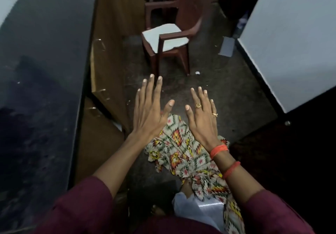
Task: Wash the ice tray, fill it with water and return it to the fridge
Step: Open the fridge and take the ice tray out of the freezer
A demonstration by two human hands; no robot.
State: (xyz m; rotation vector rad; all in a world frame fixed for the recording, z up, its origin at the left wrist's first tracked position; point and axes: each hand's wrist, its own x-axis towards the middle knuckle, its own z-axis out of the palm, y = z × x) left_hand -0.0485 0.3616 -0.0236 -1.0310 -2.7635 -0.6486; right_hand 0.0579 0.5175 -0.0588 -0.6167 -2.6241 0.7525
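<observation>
So, ice tray couldn't be spotted anywhere in view, tbh. Left hand [149,113] and right hand [201,121] were held out side by side, not touching, fingers spread straight, nothing gripped. Patterned cloth [181,153] was seen below them, brown plastic chair [171,39] farther ahead, dark counter [40,70] on the left.

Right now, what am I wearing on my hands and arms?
Both arms have maroon sleeves, the left sleeve and the right sleeve. The right hand wears a gold ring with a stone and a thin gold band; orange threads wrap its wrist, a red-orange band sits higher up. The left hand has no jewellery.
</observation>
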